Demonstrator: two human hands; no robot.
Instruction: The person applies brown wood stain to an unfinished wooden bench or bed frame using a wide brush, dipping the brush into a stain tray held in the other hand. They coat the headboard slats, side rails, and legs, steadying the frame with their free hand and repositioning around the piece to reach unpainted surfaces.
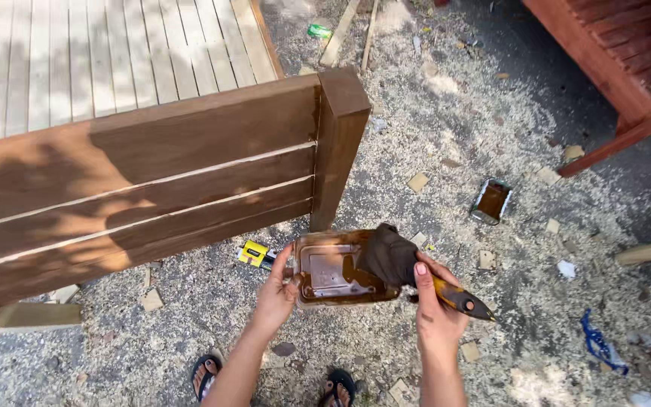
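Observation:
My left hand (279,292) grips the left edge of a shallow rectangular tray (324,271) smeared with brown stain, held level in front of me. My right hand (435,309) holds a wide paintbrush (395,258) by its yellow-and-black handle; the dark, stain-soaked bristles rest in the right side of the tray. Just beyond the tray stands a brown-stained wooden bed frame (152,181), with horizontal boards and a square corner post (337,143).
Sawdust and small wood offcuts cover the gravel ground. A small open tin of stain (491,200) lies to the right. A yellow tool (256,255) lies below the frame. A red-brown wooden piece (619,68) stands at top right. My sandalled feet (205,377) are below.

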